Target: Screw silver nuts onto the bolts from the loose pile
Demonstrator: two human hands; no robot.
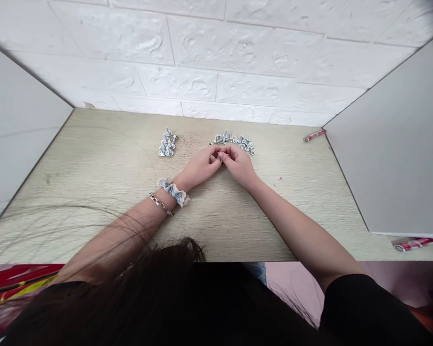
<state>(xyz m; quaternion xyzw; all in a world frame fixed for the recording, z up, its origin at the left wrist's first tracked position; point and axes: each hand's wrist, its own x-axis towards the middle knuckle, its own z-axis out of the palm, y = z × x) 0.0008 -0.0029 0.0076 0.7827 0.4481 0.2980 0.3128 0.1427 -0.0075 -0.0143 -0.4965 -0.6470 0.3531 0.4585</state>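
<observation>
- While both hands meet at table centre, fingertips pinch one small metal piece between them; piece itself too small to identify, prob. a bolt or nut from the piles beyond.
- Left hand (201, 167): fingers curled in, tips grasping the small part at the meeting point; wrist rests on table for steadiness. Wears scrunchie (173, 191) and chain bracelet (161, 204).
- Right hand (238, 164): fingers bent, tips pressed to the same part, touching left fingertips; forearm laid on table, likely as a brace for fine work.
- Right pile of bolts (234, 141): loose, scattered, just beyond right hand, within easy reach, so likely the stock in use.
- Left pile of bolts (168, 142): tighter cluster, far-left of hands, kept apart from other pile.
- Table (94, 163): pale wood, walled on both sides.
- Red pen (314, 135): far right, by wall.
- Red-white item (414, 244): near right, by panel foot; kind unclear.
</observation>
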